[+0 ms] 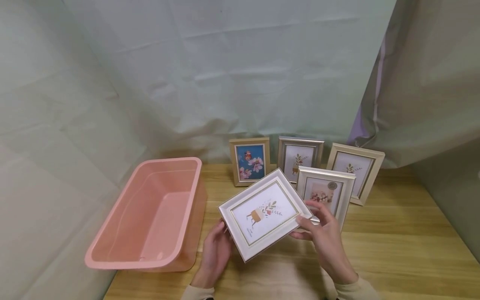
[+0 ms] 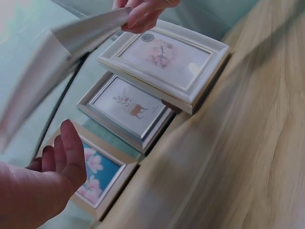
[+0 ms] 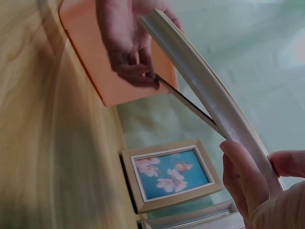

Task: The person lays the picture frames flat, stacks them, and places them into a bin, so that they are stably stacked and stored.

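I hold a white picture frame (image 1: 264, 212) with a gold inner border and a plant print, tilted above the wooden table (image 1: 393, 250). My left hand (image 1: 221, 233) grips its lower left corner, with the fingers curled behind it on the dark back stand (image 3: 186, 102). At the right corner, my right hand (image 1: 309, 221) pinches the frame, thumb on the front. From the left wrist view the frame's edge (image 2: 47, 71) crosses above my left hand (image 2: 59, 160). My right hand (image 3: 259, 181) shows at the frame's edge (image 3: 205, 90) in the right wrist view.
A pink plastic tub (image 1: 150, 212) stands on the table's left. Several frames stand at the back: a blue flower one (image 1: 250, 160), a silver one (image 1: 300, 156), a beige one (image 1: 354, 171) and a white one (image 1: 326, 193) in front. Pale cloth hangs behind.
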Available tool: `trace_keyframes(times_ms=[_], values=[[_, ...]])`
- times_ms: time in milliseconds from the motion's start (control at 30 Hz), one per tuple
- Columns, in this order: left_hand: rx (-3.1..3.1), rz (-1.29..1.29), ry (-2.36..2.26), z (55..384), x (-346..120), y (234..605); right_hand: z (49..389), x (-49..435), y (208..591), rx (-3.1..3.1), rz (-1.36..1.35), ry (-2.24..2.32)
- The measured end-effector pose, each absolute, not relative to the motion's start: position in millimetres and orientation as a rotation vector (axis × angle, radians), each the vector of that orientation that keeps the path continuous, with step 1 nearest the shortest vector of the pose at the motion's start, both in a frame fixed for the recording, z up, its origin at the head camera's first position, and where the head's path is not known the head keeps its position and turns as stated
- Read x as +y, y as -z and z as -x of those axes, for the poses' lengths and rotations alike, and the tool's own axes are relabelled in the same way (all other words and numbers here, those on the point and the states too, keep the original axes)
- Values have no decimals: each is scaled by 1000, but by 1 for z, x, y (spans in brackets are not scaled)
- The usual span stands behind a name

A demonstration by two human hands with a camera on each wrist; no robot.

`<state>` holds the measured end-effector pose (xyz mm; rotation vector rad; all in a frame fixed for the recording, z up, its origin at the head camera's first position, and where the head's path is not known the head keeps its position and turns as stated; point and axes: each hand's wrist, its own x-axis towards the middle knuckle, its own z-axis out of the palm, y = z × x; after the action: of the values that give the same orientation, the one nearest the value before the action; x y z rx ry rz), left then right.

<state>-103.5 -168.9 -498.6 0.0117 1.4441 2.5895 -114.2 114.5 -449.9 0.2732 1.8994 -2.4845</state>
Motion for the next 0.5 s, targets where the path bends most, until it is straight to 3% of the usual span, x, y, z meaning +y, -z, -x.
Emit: trace_keyframes(times_ms=[267, 500], values=[[1771, -166, -2593, 95, -171, 495, 114, 110, 459, 1898, -338, 2462], [2443, -250, -2090, 82, -172, 506, 111, 105, 466, 1865, -363, 2490]])
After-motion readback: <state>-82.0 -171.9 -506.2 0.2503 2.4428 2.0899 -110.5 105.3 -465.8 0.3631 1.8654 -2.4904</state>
